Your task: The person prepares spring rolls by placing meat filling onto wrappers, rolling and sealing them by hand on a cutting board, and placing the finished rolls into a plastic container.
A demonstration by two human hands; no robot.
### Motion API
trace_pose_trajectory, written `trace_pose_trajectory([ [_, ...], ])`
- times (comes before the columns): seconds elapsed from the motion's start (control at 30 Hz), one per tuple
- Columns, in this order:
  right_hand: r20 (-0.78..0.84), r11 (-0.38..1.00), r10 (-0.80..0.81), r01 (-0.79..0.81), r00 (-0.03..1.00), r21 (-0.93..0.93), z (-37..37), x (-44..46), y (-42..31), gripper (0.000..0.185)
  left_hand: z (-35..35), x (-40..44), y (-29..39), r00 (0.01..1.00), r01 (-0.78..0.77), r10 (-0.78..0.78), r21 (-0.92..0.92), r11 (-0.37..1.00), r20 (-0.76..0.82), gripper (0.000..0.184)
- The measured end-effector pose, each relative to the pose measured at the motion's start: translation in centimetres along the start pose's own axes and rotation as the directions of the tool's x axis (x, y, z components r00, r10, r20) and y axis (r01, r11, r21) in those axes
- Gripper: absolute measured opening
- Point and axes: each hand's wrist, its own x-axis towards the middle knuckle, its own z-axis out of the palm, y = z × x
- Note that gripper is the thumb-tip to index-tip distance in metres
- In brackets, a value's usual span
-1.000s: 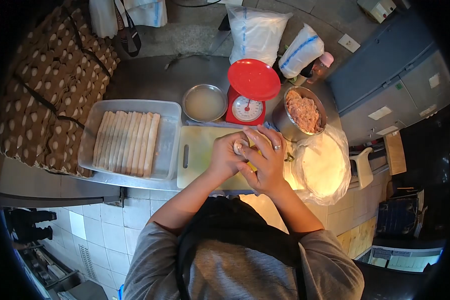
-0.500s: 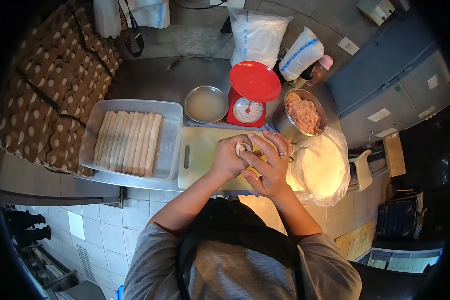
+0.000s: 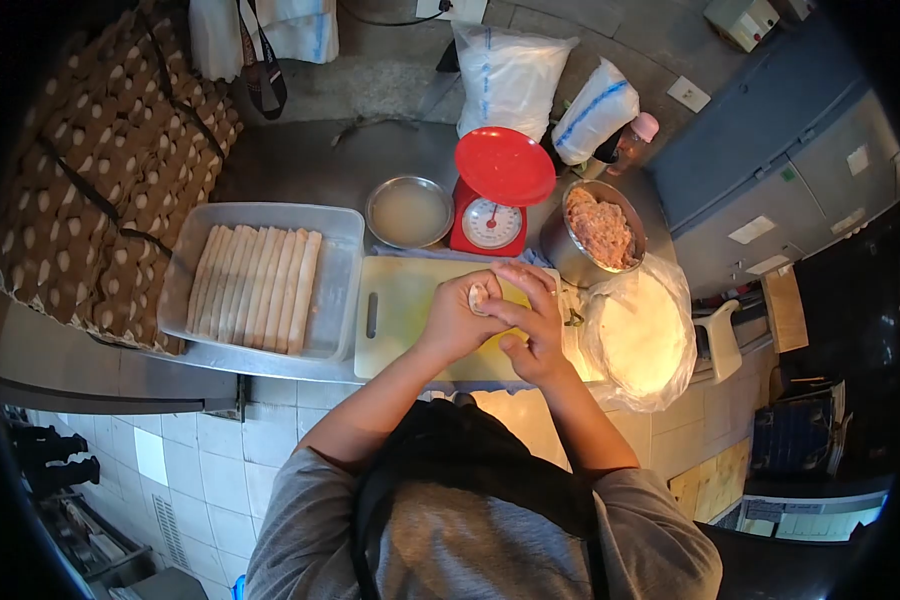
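Observation:
My left hand (image 3: 452,322) is closed round a spring roll (image 3: 478,297), over the cutting board (image 3: 390,345). Only the roll's pale, round end with some filling shows; the rest is hidden in the fist. My right hand (image 3: 537,340) is against the left one, its fingers stretched out and one fingertip at or close to the roll's end. To the left, a clear plastic tub (image 3: 340,290) holds a row of long, pale rolls (image 3: 255,290). A stack of round wrappers (image 3: 638,335) lies in a plastic bag to the right.
Behind the board stand a metal bowl of cloudy liquid (image 3: 410,212), a red scale (image 3: 490,228) and a metal pot (image 3: 568,250) of minced filling (image 3: 600,228). Stacked egg trays (image 3: 100,200) fill the far left. White bags (image 3: 515,80) lie at the back.
My right hand has come in closer against my left, its fingers nearer together. The left hand keeps its hold on the spring roll. The view has shifted slightly.

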Motion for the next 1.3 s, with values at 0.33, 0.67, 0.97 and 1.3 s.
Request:
trace_pose_trajectory([
  [0.33, -0.013, 0.887, 0.200, -0.176, 0.980, 0.427, -1.1, 0.8, 0.4, 0.050, 0.4, 0.1, 1.1, 0.987, -0.109, 0.102, 0.053, 0.993, 0.125, 0.025],
  [0.67, 0.048, 0.972, 0.008, -0.019, 0.999, 0.233, -1.4, 1.1, 0.5, 0.052, 0.5, -0.2, 0.8, 0.985, 0.052, -0.040, -0.066, 0.997, 0.168, 0.028],
  [0.97, 0.063, 0.746, 0.269, -0.250, 0.961, 0.617, -1.3, 1.7, -0.3, 0.066, 0.4, -0.5, 3.5, 0.962, 0.112, -0.103, -0.024, 0.993, 0.253, 0.028],
  [1.3, 0.118, 0.977, -0.151, 0.130, 0.982, 0.168, -2.9, 3.5, -0.2, 0.048, 0.0, -0.3, 3.6, 0.931, 0.184, -0.141, -0.100, 0.978, 0.336, 0.019],
])
